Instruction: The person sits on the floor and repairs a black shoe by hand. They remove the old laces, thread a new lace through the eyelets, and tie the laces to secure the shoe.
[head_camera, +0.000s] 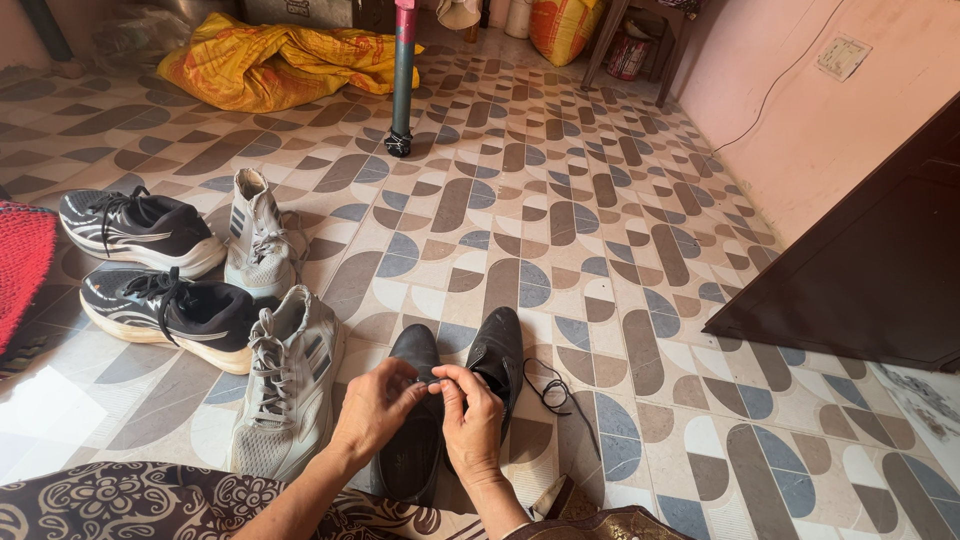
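Note:
Two black leather dress shoes lie side by side on the patterned tile floor in front of me. My left hand and my right hand meet over the left black shoe, fingertips pinching something small at its lacing area, likely the lace. The right black shoe lies just beside my right hand, with a loose black lace trailing onto the floor to its right.
Two grey sneakers and two black sneakers lie at left. A red mat is at the far left edge. A pole and a yellow cloth sit behind. A dark door stands at right.

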